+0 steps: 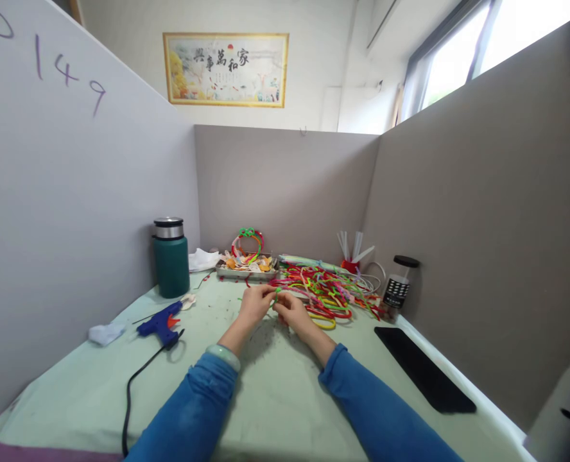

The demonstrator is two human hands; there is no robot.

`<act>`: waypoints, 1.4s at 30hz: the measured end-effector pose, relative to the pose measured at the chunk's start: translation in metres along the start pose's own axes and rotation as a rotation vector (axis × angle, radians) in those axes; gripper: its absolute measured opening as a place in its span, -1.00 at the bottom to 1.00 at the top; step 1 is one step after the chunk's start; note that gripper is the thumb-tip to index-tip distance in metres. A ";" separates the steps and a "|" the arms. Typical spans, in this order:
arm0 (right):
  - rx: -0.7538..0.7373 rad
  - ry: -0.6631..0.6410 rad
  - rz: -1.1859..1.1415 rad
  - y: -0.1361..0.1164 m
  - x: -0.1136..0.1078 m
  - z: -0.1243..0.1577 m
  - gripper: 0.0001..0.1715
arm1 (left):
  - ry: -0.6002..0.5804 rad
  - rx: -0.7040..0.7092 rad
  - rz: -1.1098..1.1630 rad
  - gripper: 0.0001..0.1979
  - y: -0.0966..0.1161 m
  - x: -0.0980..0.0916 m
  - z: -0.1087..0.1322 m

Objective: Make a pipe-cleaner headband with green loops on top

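My left hand [255, 304] and my right hand [294, 312] meet over the middle of the table, fingertips almost touching. Between them is a small bent piece of green pipe cleaner [278, 292], pinched from both sides; its exact shape is mostly hidden by the fingers. Just behind and to the right of my right hand lies a tangled heap of coloured pipe cleaners [321, 282], red, green, pink and yellow. Beyond my left hand is a metal tray [246, 274] of small orange and pale pieces, with colourful headband-like rings [247, 244] on top.
On the left are a blue glue gun [158, 324] with a black cord, a white crumpled tissue [106, 333] and a green flask [171, 266]. To the right stand a jar with a black lid [395, 290], white sticks in a red holder [350, 264] and a black mat [424, 369]. Grey partitions enclose the table.
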State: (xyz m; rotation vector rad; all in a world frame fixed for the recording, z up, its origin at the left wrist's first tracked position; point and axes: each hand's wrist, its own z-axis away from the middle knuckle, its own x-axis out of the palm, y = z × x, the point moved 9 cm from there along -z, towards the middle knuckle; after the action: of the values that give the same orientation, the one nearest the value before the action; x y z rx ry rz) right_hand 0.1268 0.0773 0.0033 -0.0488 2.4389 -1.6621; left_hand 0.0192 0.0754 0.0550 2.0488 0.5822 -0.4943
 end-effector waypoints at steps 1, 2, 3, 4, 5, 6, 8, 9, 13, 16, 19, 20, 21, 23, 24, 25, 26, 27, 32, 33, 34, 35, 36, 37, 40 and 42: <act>0.002 -0.005 0.023 0.001 0.001 0.000 -0.86 | -0.006 0.001 0.000 -0.79 0.000 0.001 0.000; 0.009 0.003 0.046 0.002 0.000 0.000 -0.86 | -0.010 0.000 -0.001 -0.78 0.000 0.001 0.000; 0.021 0.020 0.066 0.003 -0.002 0.000 -0.83 | -0.013 -0.001 -0.002 -0.78 -0.001 0.002 0.000; 0.032 0.037 0.081 0.004 -0.004 0.000 -0.80 | -0.015 -0.001 -0.003 -0.77 -0.001 0.002 0.000; 0.040 0.055 0.091 0.005 -0.006 0.000 -0.79 | -0.019 -0.003 -0.002 -0.77 -0.002 0.003 0.000; 0.042 0.070 0.098 0.006 -0.008 0.000 -0.78 | -0.029 -0.005 0.001 -0.76 -0.003 0.004 -0.001; 0.024 0.103 0.108 0.004 -0.012 0.000 -0.78 | -0.049 -0.026 0.009 -0.74 -0.006 0.006 -0.002; 0.004 0.123 0.112 0.001 -0.014 0.000 -0.79 | -0.051 -0.044 0.015 -0.73 -0.008 0.007 -0.002; -0.086 0.169 0.101 -0.010 -0.019 -0.001 -0.80 | -0.034 -0.117 0.018 -0.73 -0.017 0.006 -0.003; -0.097 0.120 0.044 -0.013 -0.014 -0.001 -0.79 | -0.035 -0.094 -0.033 -0.76 -0.014 0.005 -0.003; -0.074 0.075 0.039 -0.014 -0.007 0.002 -0.78 | -0.045 -0.051 -0.076 -0.77 -0.009 0.003 -0.002; -0.073 0.064 0.059 -0.015 -0.006 0.003 -0.79 | -0.048 -0.041 -0.082 -0.77 -0.007 0.003 -0.001; -0.081 0.056 0.086 -0.017 -0.004 0.004 -0.79 | -0.049 -0.033 -0.082 -0.77 -0.006 0.003 -0.001; -0.115 0.042 0.146 -0.023 -0.002 0.007 -0.80 | -0.045 -0.019 -0.072 -0.77 -0.003 0.002 0.000; -0.131 0.035 0.171 -0.026 -0.001 0.008 -0.80 | -0.043 -0.015 -0.062 -0.76 -0.002 0.002 0.000; -0.142 0.030 0.190 -0.028 -0.001 0.009 -0.80 | -0.042 -0.010 -0.052 -0.76 -0.002 0.002 0.000; -0.147 0.022 0.199 -0.030 0.000 0.010 -0.79 | -0.042 -0.007 -0.044 -0.75 -0.002 0.002 0.000; -0.143 0.013 0.192 -0.031 0.002 0.010 -0.79 | -0.041 -0.003 -0.041 -0.75 -0.002 0.003 0.000; -0.054 -0.031 -0.001 -0.026 0.006 0.006 -0.78 | -0.001 0.005 -0.062 -0.76 -0.004 -0.002 -0.002; -0.039 -0.034 -0.026 -0.025 0.006 0.006 -0.76 | 0.018 0.001 -0.058 -0.76 -0.004 -0.004 -0.002; -0.024 -0.033 -0.039 -0.023 0.005 0.005 -0.74 | 0.037 -0.006 -0.049 -0.76 -0.004 -0.007 -0.003; -0.007 -0.029 -0.043 -0.021 0.004 0.004 -0.72 | 0.061 -0.018 -0.033 -0.76 -0.004 -0.010 -0.003; 0.011 -0.026 -0.042 -0.019 0.003 0.003 -0.70 | 0.084 -0.031 -0.011 -0.76 -0.004 -0.013 -0.003; 0.028 -0.024 -0.039 -0.017 0.003 0.002 -0.68 | 0.105 -0.046 0.011 -0.76 -0.005 -0.016 -0.003; 0.055 -0.037 -0.001 -0.009 0.001 0.000 -0.64 | 0.137 -0.074 0.061 -0.76 -0.007 -0.020 -0.003; 0.031 -0.015 0.080 -0.008 -0.003 -0.001 -0.64 | 0.134 -0.068 0.063 -0.77 -0.007 -0.019 -0.003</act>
State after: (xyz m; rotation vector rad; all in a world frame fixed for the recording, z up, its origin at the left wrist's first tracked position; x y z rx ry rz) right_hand 0.1289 0.0758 0.0119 0.0396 2.3708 -1.6590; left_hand -0.0001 0.0775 0.0621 2.0390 0.6031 -0.2981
